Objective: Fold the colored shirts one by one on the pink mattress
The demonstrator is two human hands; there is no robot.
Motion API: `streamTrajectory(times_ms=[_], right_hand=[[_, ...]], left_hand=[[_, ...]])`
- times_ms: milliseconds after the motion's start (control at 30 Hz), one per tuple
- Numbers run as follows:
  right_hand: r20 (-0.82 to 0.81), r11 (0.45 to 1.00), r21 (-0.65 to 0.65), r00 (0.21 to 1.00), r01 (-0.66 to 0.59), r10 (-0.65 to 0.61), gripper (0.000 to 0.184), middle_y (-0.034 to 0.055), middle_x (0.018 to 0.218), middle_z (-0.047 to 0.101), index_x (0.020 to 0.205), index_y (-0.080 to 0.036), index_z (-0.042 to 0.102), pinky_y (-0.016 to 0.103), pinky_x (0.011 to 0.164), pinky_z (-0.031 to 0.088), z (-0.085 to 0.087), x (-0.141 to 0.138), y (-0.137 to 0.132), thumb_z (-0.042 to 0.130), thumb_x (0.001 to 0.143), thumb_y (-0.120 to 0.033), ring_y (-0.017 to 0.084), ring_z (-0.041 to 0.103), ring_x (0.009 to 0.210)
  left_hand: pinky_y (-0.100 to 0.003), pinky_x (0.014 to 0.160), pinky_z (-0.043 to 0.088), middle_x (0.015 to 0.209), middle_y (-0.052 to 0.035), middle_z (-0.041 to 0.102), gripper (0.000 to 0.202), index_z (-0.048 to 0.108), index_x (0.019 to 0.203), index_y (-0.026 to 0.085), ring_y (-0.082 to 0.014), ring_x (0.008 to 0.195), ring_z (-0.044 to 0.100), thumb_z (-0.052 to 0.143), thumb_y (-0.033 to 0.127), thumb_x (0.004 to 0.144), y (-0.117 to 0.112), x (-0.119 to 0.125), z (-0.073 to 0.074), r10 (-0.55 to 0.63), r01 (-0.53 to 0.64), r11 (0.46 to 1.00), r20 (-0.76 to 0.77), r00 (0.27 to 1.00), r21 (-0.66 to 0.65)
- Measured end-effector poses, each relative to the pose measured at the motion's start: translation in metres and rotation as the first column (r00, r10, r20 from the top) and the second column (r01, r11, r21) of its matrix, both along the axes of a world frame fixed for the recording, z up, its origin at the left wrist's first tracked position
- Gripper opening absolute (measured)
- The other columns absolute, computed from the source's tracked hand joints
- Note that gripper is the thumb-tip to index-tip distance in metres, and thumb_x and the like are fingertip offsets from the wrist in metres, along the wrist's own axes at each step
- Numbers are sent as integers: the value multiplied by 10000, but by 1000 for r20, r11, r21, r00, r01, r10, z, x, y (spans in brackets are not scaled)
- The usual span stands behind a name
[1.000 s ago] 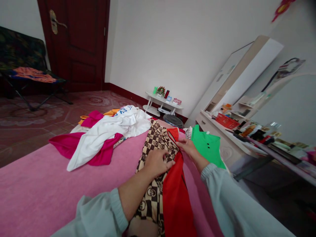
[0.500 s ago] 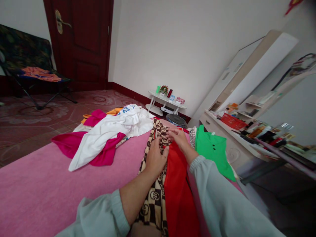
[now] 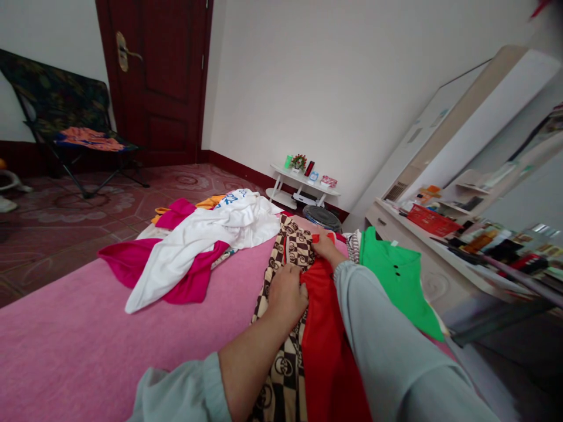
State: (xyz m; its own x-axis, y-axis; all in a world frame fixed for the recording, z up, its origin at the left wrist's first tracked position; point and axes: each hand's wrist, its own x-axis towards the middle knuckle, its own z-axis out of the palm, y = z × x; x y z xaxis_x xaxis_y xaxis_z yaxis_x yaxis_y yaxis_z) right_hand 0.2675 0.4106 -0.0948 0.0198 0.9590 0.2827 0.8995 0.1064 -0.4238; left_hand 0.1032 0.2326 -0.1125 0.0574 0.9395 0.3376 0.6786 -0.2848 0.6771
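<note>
With the clock centred on the view, here's the pink bed (image 3: pixel 109 346) sweeping from 6 o'clock round to 8, and the dark red door (image 3: pixel 167 76) standing tall at 11! The folding chair (image 3: pixel 53 94) takes 10. Onto the bed, where the brown-and-cream checked garment (image 3: pixel 288 357) runs from the centre right down to 6, with red cloth (image 3: pixel 329 340) alongside it at 5; whether the two are joined, I cannot tell. A white garment (image 3: pixel 189 246) lies heaped over bright pink cloth (image 3: pixel 189 284) between 8 and 9, the green top (image 3: pixel 391 287) spread out at 4. Now the hands! Left hand (image 3: pixel 288 296) on the checked garment at 6, fingers bent; right hand (image 3: pixel 325 246) at 4, fingers against the far edge of the red cloth. Gripping or merely touching? For both, I cannot tell. Tiniest of all, two dark dots (image 3: pixel 396 266) on the green top
</note>
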Motion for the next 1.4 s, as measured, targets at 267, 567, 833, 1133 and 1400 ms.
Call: streamTrajectory(times_ms=[267,567,833,1133,1400], right_hand=[[11,985,112,991,134,-136,417,131,1069,687,1156,-109,603,291,869,460,-3,-7,3,511,752,-150,214,622,991],[68,985,152,993,85,-96,440,148,1100,675,1137,-144,626,348,882,454,5,-48,-27,551,820,-440,253,623,1021],[-32,998,65,999,-12,14,440,122,1165,668,1259,-125,560,283,835,491,-2,-68,-22,452,875,-311,192,649,998],[277,978,-164,946,-126,169,582,89,1562,235,1483,-210,289,531,1123,201,-15,-40,-55,291,964,-473,262,176,1441],[371,942,-264,923,208,-100,744,147,1567,186,1500,-126,235,551,1112,191,-20,7,-76,212,930,-604,294,176,1437]], left_hand=[[-355,971,427,1127,-127,574,297,605,1087,154,-253,1089,531,486,181,816,-1,2,2,22,-25,998,-53,998,-50],[-363,1042,357,1311,-136,500,437,557,1237,140,-263,1184,480,496,184,807,-2,1,0,-13,10,999,-71,997,-33],[-358,1016,373,1191,-126,534,356,595,1145,157,-250,1142,494,503,171,801,-3,-1,1,-26,23,999,-69,997,-47],[-353,1013,373,1183,-123,536,347,596,1140,148,-242,1123,494,490,162,810,-1,0,-3,-27,27,1000,-65,998,-11],[-354,992,386,1144,-119,567,346,626,1125,148,-237,1089,507,489,163,807,-1,-1,-2,-59,61,998,-86,995,19]])
